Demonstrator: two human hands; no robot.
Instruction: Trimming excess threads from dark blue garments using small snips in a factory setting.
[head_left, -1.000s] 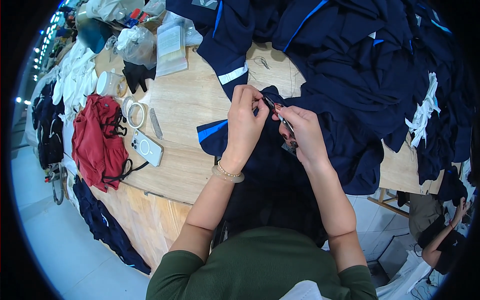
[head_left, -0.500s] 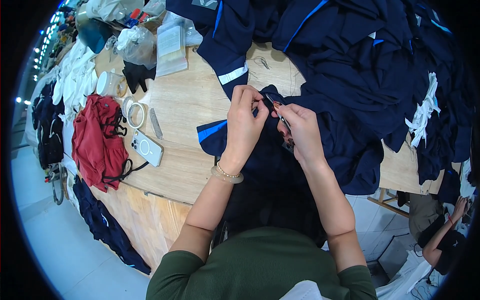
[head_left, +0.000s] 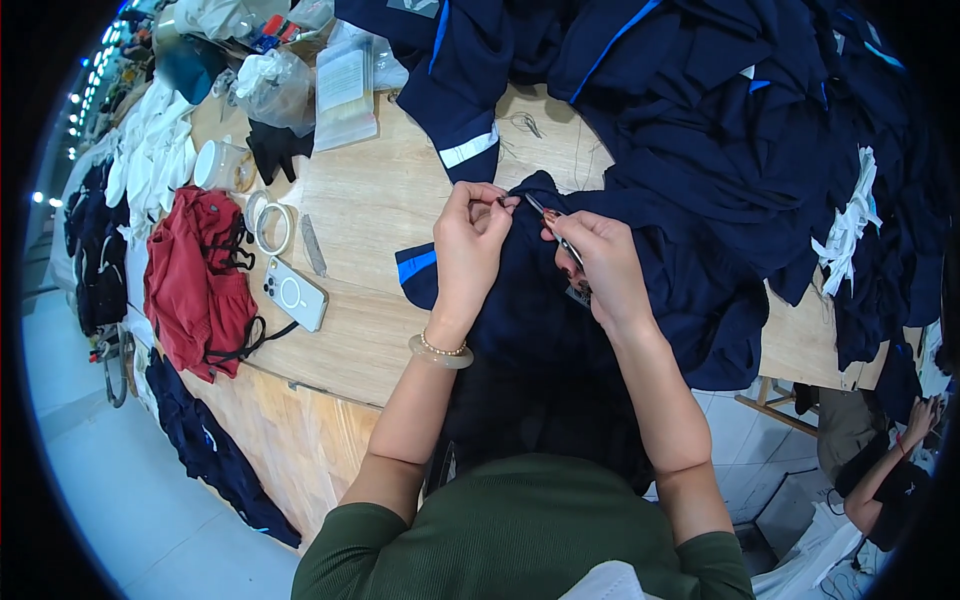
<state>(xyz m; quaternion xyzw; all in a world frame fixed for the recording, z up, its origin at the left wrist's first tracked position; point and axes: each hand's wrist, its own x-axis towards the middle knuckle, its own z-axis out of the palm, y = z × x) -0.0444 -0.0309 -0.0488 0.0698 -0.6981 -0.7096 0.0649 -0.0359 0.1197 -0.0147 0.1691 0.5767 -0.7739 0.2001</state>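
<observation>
A navy garment (head_left: 530, 290) lies bunched at the table's near edge and over my lap. My right hand (head_left: 600, 255) is closed around a pair of thread snips (head_left: 568, 246), their pointed blades angled up and left over the garment's raised fold. Just left of that fold, my left hand (head_left: 475, 225) is held in a pinch, its fingertips a short way from the blades. A small dark bit shows at those fingertips; I cannot tell whether it is thread or cloth. A bright blue panel (head_left: 417, 267) of navy cloth sticks out beyond my left wrist.
More navy garments (head_left: 700, 120) are heaped at the far side and right. On the left lie a red garment (head_left: 200, 290), a phone (head_left: 295, 295), tape rolls (head_left: 272, 230), a plastic tub (head_left: 222, 166) and plastic bags (head_left: 272, 95). Another person's arm (head_left: 885, 470) shows at lower right.
My left hand has shifted a little to the left, so the gap between its fingertips and the snips' blades is wider. My right hand stays nearly in place.
</observation>
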